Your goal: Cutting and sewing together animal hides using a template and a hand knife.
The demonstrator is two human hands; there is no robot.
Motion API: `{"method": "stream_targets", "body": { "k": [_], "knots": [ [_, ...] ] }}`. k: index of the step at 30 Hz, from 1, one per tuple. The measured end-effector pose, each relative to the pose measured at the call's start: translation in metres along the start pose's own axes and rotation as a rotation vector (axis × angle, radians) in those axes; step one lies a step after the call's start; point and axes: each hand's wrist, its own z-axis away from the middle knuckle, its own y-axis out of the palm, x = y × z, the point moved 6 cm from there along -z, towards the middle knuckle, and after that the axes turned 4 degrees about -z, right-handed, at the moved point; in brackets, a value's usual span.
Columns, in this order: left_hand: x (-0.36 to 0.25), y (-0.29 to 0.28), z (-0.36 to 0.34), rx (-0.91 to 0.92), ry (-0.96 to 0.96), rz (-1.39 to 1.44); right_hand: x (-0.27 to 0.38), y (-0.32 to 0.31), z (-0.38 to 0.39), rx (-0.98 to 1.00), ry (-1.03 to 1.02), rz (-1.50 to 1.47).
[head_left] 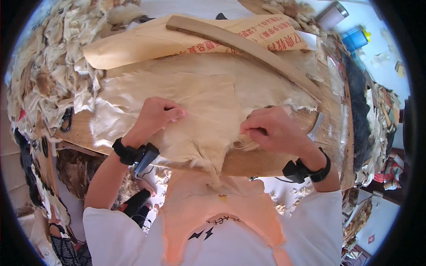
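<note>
A pale cream fur pelt [204, 95] lies skin side up on the wooden table in front of me, its narrow end hanging over the near edge. Above its middle, my left hand [159, 114] is closed in a pinch, thumb against fingertips. My right hand [273, 131] is closed too, fingers curled at the pelt's right edge. Anything between the fingers of either hand is too small or hidden to name. Some loose pale strands [239, 145] show just below my right fingers. A curved metal tool [316, 126] lies to the right of that hand.
Across the back, a long curved wooden strip [248, 43] rests on a brown paper sheet [120, 49]. Fur scraps [49, 66] are heaped at left, near a black looped handle [66, 120]. Dark fur [357, 106] hangs at right. The wooden table's [253, 163] near edge is before me.
</note>
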Motion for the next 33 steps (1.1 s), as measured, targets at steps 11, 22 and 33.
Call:
{"method": "stream_targets", "body": {
  "k": [11,22,33],
  "knots": [
    [0.003,0.002,0.003,-0.121,0.213,-0.128,0.06,-0.022,-0.001,0.176,-0.089,-0.004],
    [0.052,-0.02,0.138,-0.264,0.292,-0.097,0.092,0.046,-0.106,0.286,-0.346,0.095],
    [0.088,-0.075,0.154,-1.027,0.279,-0.413,0.06,0.113,-0.174,0.224,-0.115,-0.089]
  ]
}}
